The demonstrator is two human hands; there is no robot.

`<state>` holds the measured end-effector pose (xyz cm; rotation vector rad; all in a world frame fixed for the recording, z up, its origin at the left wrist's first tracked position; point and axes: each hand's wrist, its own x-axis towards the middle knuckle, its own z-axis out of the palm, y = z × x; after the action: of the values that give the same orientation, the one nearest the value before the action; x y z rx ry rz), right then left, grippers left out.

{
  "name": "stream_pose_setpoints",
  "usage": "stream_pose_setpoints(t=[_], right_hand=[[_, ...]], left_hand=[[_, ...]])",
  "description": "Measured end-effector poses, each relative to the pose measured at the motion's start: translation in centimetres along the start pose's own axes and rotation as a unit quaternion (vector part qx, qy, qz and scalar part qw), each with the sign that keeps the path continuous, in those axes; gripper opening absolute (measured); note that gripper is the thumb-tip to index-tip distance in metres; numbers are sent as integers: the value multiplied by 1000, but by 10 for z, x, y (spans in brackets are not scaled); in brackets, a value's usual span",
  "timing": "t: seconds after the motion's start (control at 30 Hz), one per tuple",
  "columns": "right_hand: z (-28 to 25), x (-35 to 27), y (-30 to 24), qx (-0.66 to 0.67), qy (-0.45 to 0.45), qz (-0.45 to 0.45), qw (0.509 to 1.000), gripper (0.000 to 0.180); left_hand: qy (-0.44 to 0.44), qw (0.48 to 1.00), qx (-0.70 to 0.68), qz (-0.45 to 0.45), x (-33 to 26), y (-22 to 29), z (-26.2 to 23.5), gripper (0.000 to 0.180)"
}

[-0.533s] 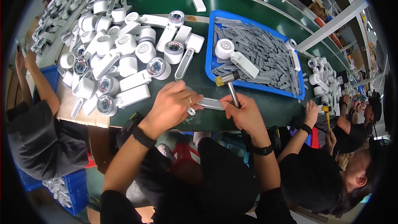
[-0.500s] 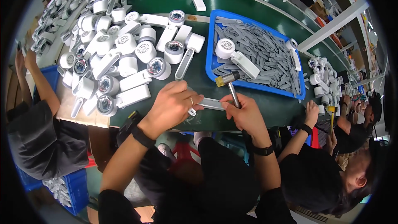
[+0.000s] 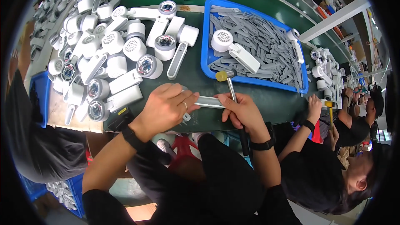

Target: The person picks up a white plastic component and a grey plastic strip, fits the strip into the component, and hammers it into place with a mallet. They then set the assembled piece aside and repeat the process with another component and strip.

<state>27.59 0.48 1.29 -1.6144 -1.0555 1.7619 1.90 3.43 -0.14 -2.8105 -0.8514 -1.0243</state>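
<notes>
My left hand (image 3: pixel 168 105) is closed round one end of a handheld fan, whose white handle with a grey inlay (image 3: pixel 209 102) points right; the fan's head is mostly hidden under my fingers. My right hand (image 3: pixel 243 111) grips a hammer (image 3: pixel 231 87) by its shaft, with the yellow-and-black head up and the dark grip hanging below the palm. The thumb and fingers of that same hand also touch the handle's right end. Both hands are above the near edge of the green table, in front of the blue tray.
A blue tray (image 3: pixel 204 54) holds many grey strips, with a white fan (image 3: pixel 243 57) lying on top. White handheld fans (image 3: pixel 134 49) are heaped at the left. Another pile of fans (image 3: pixel 323 71) is at the right. A co-worker's hand (image 3: pixel 314 107) is close by, near a yellow-headed hammer (image 3: pixel 330 112).
My view has shifted slightly, so the tray and piles sit a little higher and farther left. Both hands keep hold of the fan and hammer; the hammer stands more upright.
</notes>
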Motion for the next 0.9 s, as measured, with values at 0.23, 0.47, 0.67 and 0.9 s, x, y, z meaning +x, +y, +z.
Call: stream_pose_setpoints(t=[0.23, 0.47, 0.67, 0.9], right_hand=[[0, -3, 7, 41, -26, 4, 999, 45], [-4, -1, 4, 65, -52, 14, 996, 44], [-1, 1, 5, 24, -38, -7, 999, 42], [5, -2, 11, 36, -17, -20, 999, 42]], left_hand=[[-16, 1000, 8, 1, -1, 5, -6, 32], [-22, 1000, -14, -7, 2, 1, -4, 29], [-29, 998, -51, -32, 4, 0, -5, 30], [-7, 999, -39, -21, 7, 2, -4, 32]])
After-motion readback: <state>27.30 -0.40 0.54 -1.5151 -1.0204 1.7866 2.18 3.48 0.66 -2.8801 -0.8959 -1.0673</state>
